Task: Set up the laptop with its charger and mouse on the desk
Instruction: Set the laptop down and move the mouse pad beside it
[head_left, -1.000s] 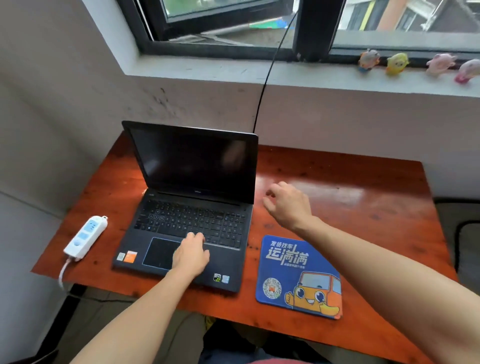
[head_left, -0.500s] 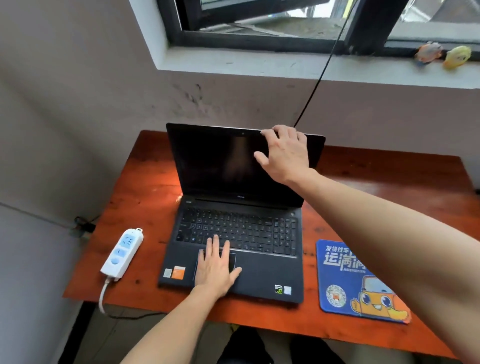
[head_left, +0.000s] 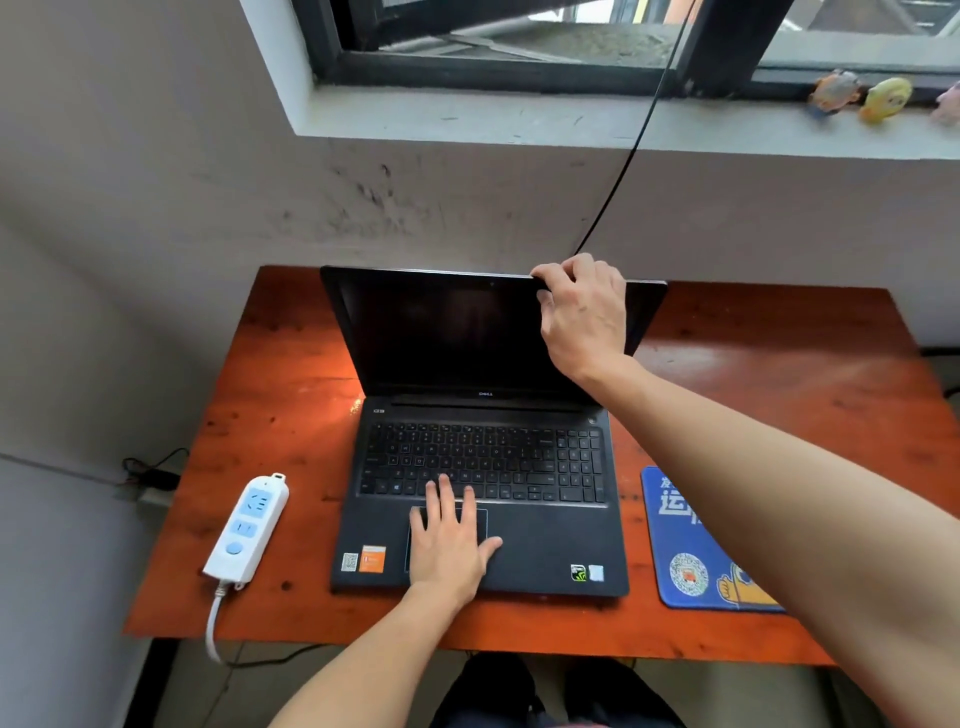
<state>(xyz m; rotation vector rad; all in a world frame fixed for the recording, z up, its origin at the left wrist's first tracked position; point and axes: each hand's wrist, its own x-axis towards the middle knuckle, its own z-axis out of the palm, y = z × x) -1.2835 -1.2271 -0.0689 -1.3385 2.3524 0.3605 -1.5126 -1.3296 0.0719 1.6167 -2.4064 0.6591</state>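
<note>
The worktop (head_left: 280, 395) is butting its far edge against the wall (head_left: 415, 208), and the lid of the laptop (head_left: 447, 332) is standing close to that edge. The laptop's front lip is lying near the worktop's near edge. Bare wood is lying open left of the screen and, more widely, across the far right part beyond the lid.

A white power strip (head_left: 248, 525) is lying left of the laptop, apart from it and near the left edge, with its cord dropping over the front. A blue mouse pad (head_left: 680, 551) is lying just right of the laptop (the right forearm is crossing above it and hiding part of its print). A black cable (head_left: 628, 161) is hanging down the wall from the window sill (head_left: 519, 122) and passing behind the lid; its lower end is hidden. Small figurines (head_left: 885, 98) are standing on the sill at far right.

The laptop is sitting open in the middle of the worktop, its screen dark. The right hand (head_left: 584, 312) is reaching forward and gripping the lid's top edge right of its middle. Its fingers are curling over the top, and the thumb is seemingly pressing the front bezel, though that is hard to make out. The left hand (head_left: 452, 540) is resting flat on the touchpad, fingers straight and reaching the lowest keys, thumb spreading to the right.
</note>
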